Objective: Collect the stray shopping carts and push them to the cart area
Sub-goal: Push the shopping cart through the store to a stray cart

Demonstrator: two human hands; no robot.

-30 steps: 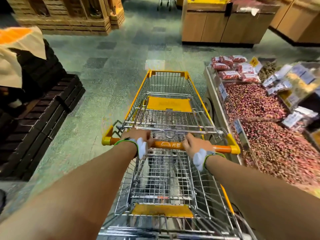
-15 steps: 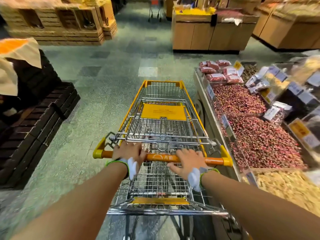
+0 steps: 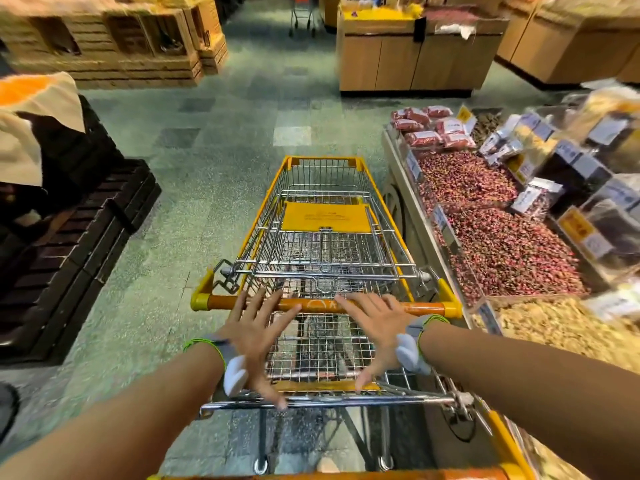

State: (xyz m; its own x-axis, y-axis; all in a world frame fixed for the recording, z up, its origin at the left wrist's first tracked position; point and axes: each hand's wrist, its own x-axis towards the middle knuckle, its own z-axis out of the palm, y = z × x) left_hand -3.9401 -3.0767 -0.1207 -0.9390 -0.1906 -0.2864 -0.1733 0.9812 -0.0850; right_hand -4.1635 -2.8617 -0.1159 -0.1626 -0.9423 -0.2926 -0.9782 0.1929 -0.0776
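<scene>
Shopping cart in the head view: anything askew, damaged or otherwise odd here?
No damage or spill shows. One oddity: both hands, left and right, are spread open with fingertips at the orange handle, not gripping it. The cart sits close beside the dried-goods bins.

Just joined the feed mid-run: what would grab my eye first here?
The yellow-framed shopping cart dead centre, with the left hand and right hand spread open at its orange handle, fingers straight rather than wrapped. Right beside it on the right, bins of dried rosebuds; on the left, dark stacked crates.
</scene>
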